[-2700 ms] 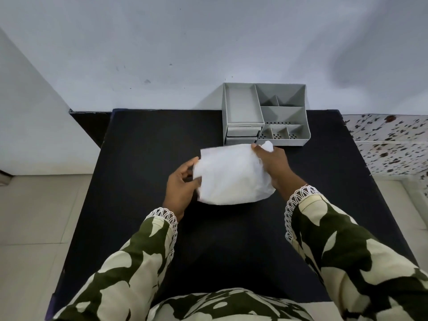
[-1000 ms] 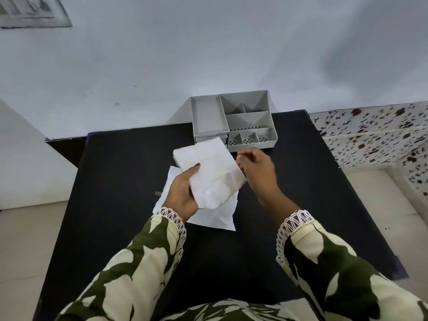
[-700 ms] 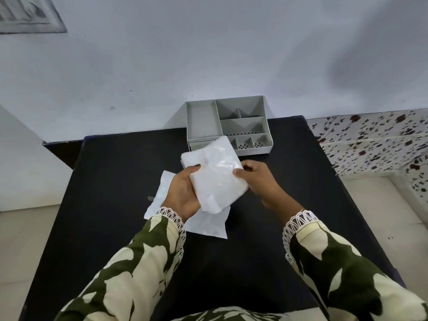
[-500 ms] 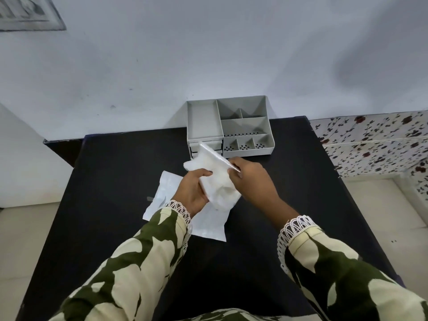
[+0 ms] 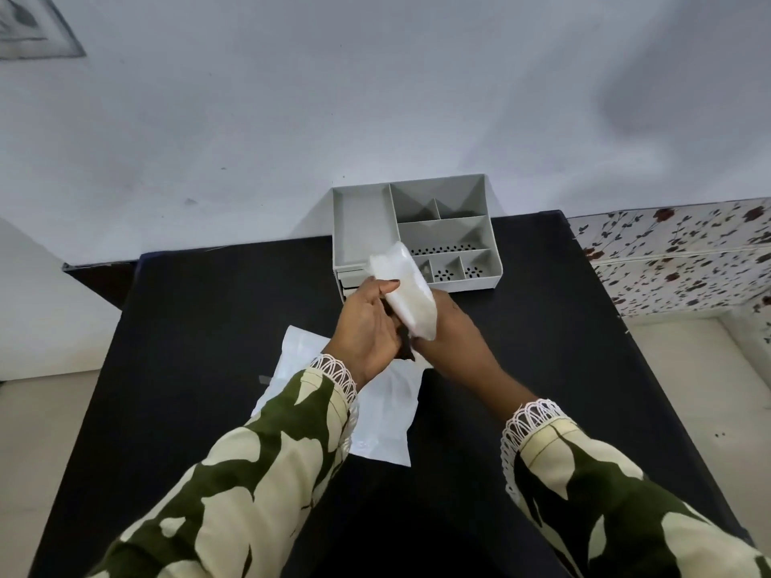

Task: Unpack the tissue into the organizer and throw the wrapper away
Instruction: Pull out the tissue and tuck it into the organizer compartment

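Note:
A folded white tissue stack [image 5: 406, 296] stands on edge between both my hands, just in front of the grey organizer [image 5: 363, 227]. My left hand [image 5: 367, 327] grips its left side with the thumb on top. My right hand [image 5: 454, 331] holds its right side from below. The flat white wrapper [image 5: 388, 415] lies on the black table under my left wrist, partly hidden by my sleeve. The organizer stands at the table's far edge against the wall; its long left compartment and smaller right compartments hold nothing I can see.
The black table [image 5: 187, 348] ends at a white wall behind and a drop to the tiled floor on both sides. A floral-patterned surface [image 5: 676, 252] stands to the right. A small grey scrap [image 5: 265, 379] lies left of the wrapper.
The tissue came out of the wrapper, which now lies flat on the table. Both hands folded the stack narrower, turned it on edge and carried it toward the organizer.

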